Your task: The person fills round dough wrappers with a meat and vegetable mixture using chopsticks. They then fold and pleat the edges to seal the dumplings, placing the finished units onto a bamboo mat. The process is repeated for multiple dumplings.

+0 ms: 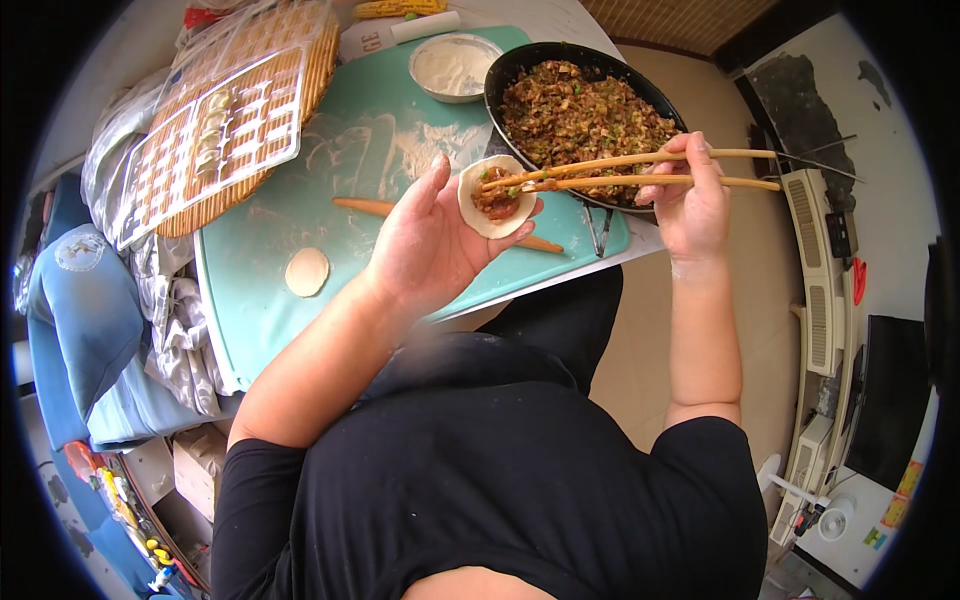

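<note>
My left hand (425, 240) is palm up over the mat, fingers under a round dumpling wrapper (488, 229) and holding it. A clump of brown meat filling (502, 206) sits in its middle. My right hand (695, 205) grips a pair of long wooden chopsticks (600, 182), whose tips touch the filling. Behind my left hand a thin wooden rolling pin (362, 205) lies on the mat, its middle hidden. Another flat wrapper (307, 272) lies to the left. Beyond my hands stands a black pan (600, 52) full of chopped filling (580, 105).
A green mat (345, 95), dusted with flour, covers the table. A bowl of flour (455, 66) stands at the back. On the left, a woven tray (322, 75) carries a white divided tray (180, 165) with several dumplings (212, 130). A blue chair (85, 300) stands beyond the table's left side.
</note>
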The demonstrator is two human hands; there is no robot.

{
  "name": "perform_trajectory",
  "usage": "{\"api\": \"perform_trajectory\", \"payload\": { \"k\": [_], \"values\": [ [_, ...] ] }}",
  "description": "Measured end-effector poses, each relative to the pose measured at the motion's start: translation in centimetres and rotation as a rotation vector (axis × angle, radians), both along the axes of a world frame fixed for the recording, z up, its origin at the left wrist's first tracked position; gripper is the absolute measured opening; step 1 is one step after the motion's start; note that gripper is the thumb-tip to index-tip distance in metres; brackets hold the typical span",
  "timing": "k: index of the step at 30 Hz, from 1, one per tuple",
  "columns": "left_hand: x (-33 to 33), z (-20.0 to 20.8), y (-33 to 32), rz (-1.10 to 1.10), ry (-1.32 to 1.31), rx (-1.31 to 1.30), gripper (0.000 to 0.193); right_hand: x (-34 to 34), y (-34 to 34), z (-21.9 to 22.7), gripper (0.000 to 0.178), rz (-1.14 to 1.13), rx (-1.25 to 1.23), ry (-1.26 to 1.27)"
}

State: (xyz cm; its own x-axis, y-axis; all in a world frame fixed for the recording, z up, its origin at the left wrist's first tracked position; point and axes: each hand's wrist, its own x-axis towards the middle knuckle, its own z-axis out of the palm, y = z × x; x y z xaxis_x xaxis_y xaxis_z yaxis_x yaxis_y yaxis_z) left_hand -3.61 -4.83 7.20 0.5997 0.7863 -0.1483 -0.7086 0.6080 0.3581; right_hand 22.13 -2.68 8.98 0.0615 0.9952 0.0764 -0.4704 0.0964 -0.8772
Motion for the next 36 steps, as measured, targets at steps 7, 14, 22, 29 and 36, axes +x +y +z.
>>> {"api": "perform_trajectory", "payload": {
  "k": [7, 14, 22, 29, 36],
  "values": [
    [0.0, 0.2, -0.4, 0.036, 0.066, 0.052, 0.063, -0.9, -0.4, 0.0, 0.028, -0.033, -0.031, 0.013],
    [-0.5, 0.1, -0.6, 0.088, -0.014, -0.001, 0.062, -0.5, -0.7, -0.3, 0.026, -0.103, -0.089, 0.138],
    [-1.1, -0.5, -0.7, 0.125, -0.083, -0.09, 0.055, 1.1, -0.9, -0.7, 0.027, -0.312, 0.066, -0.004],
    [-2.0, -1.4, -0.9, 0.073, -0.132, -0.222, 0.051, 1.1, -1.7, -5.5, 0.025, -0.496, -0.053, -0.69],
    [-3.2, -2.3, -1.6, 0.018, -0.035, -0.175, 0.049, 1.0, -4.8, -6.4, 0.022, -0.372, -0.214, -0.521]
  ]
}}
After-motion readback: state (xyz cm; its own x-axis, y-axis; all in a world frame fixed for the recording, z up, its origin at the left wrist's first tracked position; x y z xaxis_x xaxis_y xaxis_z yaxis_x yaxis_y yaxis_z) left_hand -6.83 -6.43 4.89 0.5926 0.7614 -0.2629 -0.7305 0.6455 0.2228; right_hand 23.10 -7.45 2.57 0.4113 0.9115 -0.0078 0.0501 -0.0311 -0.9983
